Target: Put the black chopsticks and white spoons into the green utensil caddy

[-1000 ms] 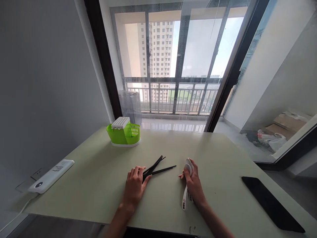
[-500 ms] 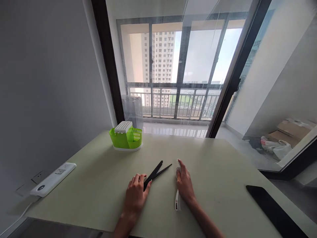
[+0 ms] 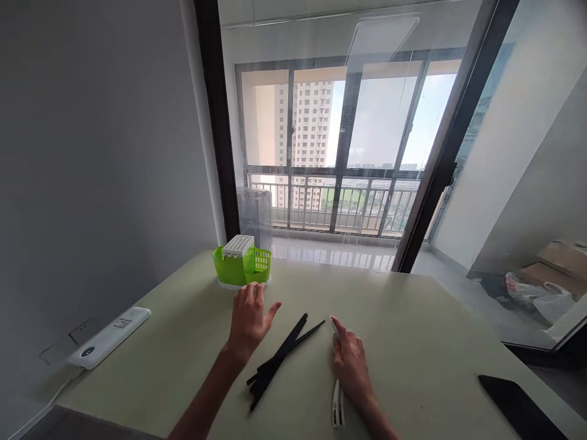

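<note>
My left hand [image 3: 248,318] is open, fingers and thumb spread, above the table at the front of a green plastic utensil caddy [image 3: 229,269] with a white slatted top. It holds nothing. Between my hands, a bundle of black chopsticks [image 3: 279,357] lies loosely crossed on the table. My right hand [image 3: 351,360] is closed over white spoons, resting low at the table. Their slotted handle ends [image 3: 338,409] stick out below the palm, while the hand covers most of the rest.
A white power strip [image 3: 112,336] with a cord lies along the left edge of the pale table [image 3: 403,318]. At the right edge is a flat black object [image 3: 518,403]. Behind the table stands a glass partition with dark frames [image 3: 424,201].
My left hand has let go of the chopsticks and moved forward to the green caddy. The chopsticks now lie loose. My right hand stays on the white spoons. The view has tilted slightly up.
</note>
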